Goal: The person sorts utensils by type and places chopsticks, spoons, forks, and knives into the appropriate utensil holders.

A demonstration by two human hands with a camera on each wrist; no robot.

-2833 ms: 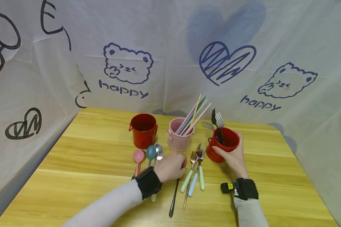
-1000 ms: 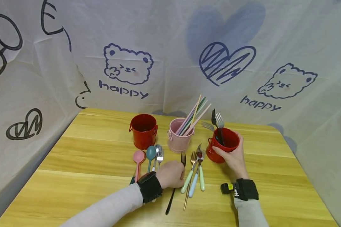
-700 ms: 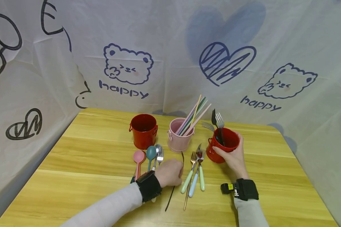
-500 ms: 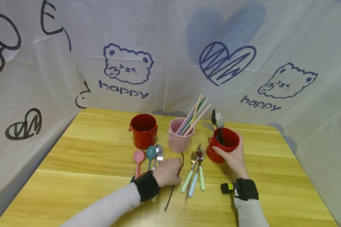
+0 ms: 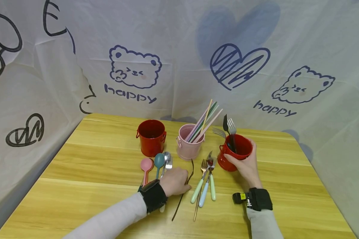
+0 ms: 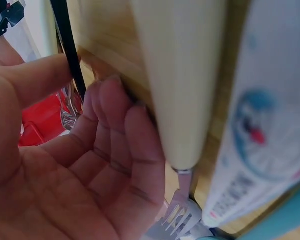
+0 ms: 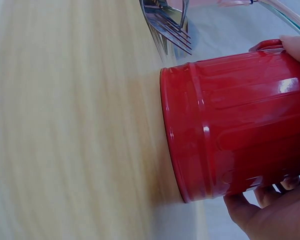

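Note:
My left hand [image 5: 175, 181] pinches a slim black fork [image 5: 178, 207] near its middle, low over the table. The fork stands edge-on, so its tines show only as a thin curved line. In the left wrist view the black handle [image 6: 69, 45] runs between thumb and curled fingers. My right hand [image 5: 246, 164] grips the right red bucket [image 5: 227, 162] from its right side, thumb at the front near the rim. Several forks [image 5: 231, 127] stick up out of that bucket, leaning left. In the right wrist view the bucket's [image 7: 240, 120] base is close over the table.
Between the hands lie several forks with green and blue handles [image 5: 202, 196]. Left of my left hand are a pink spoon [image 5: 146, 165], a teal spoon [image 5: 159, 161] and a silver fork [image 5: 169, 163]. Behind stand another red bucket [image 5: 151, 141] and a pink bucket [image 5: 187, 150] of straws.
The black fork has turned from flat to edge-on in my left hand and shifted slightly left, its handle end further from me. My right hand and the bucket have stayed in place.

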